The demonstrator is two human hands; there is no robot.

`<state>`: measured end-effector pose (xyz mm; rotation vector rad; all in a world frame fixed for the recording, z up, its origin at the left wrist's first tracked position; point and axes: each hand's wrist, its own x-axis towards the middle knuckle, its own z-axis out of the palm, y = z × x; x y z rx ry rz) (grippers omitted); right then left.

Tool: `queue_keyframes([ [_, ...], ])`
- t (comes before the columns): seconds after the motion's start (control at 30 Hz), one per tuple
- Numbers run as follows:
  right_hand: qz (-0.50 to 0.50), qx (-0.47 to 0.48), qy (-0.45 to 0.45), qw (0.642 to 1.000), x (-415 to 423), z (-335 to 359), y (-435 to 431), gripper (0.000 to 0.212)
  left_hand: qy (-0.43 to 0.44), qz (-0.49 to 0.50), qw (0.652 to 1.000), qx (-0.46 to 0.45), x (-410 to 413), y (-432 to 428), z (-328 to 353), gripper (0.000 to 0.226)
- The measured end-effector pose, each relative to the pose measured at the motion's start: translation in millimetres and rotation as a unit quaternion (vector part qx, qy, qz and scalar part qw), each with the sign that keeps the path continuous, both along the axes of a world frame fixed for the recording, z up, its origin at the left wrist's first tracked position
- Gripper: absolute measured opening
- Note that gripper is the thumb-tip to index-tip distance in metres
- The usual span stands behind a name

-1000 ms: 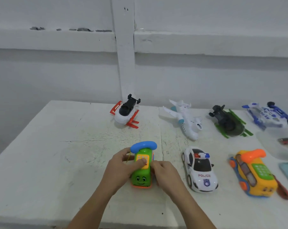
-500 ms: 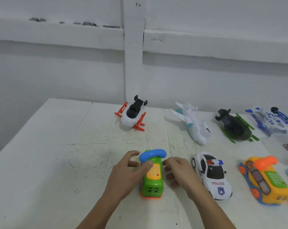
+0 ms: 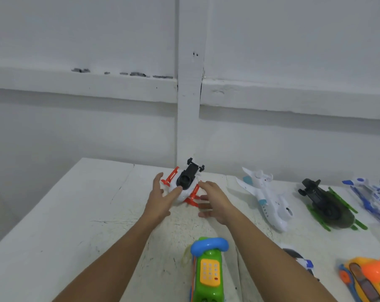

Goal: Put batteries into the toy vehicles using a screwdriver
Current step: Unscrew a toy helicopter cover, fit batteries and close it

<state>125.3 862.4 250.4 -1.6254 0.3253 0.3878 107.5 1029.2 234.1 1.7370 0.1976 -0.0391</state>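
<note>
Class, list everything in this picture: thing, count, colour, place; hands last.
table: one, white, underneath
red-skid helicopter: one, white-black, far centre
plane: one, white-teal, far, right of centre
green helicopter: one, dark green, beside plane
blue toy: one, blue-white, far right
green phone car: one, blue handset, near centre
police car: one, white, behind right forearm
orange phone car: one, orange-yellow, near right
left hand: one, open, by red-skid helicopter
right hand: one, open, by red-skid helicopter

Table (image 3: 75, 214): white top is lying scuffed and cracked.
Wall (image 3: 75, 29): is standing white behind the table's far edge.
Post (image 3: 189, 105): is running upright up the wall.
Ledge (image 3: 75, 83): is crossing the wall on both sides of the post.
Marks (image 3: 138, 74): dark specks, possibly chipped paint, are showing along the ledge.
</note>
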Motion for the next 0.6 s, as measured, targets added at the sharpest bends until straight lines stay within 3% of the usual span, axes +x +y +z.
queue_keyframes([
  [0.13, 0.009, 0.036, 0.015, 0.999, 17.1, 2.6, 11.8, 0.047, -0.021, -0.019, 0.999, -0.015, 9.3, -2.7, 5.0, 0.050],
  [0.33, 0.007, 0.087, 0.019, 0.996, 20.6, 4.9, 11.3, 0.035, -0.038, -0.030, 0.995, -0.090, 12.2, -4.2, 6.3, 0.042],
  [0.43, 0.008, 0.101, -0.014, 0.995, 17.9, 13.4, 7.0, 0.032, -0.046, -0.038, 0.993, -0.100, 8.3, -2.5, 14.5, 0.036],
  [0.53, 0.002, 0.112, -0.073, 0.991, 10.2, 30.6, -0.5, 0.033, -0.047, -0.036, 0.989, -0.137, 4.8, -8.0, 36.3, 0.013],
  [0.6, -0.004, 0.118, -0.115, 0.986, 0.1, 44.8, -8.7, 0.033, -0.049, -0.044, 0.987, -0.144, 1.5, -16.5, 56.2, 0.015],
])
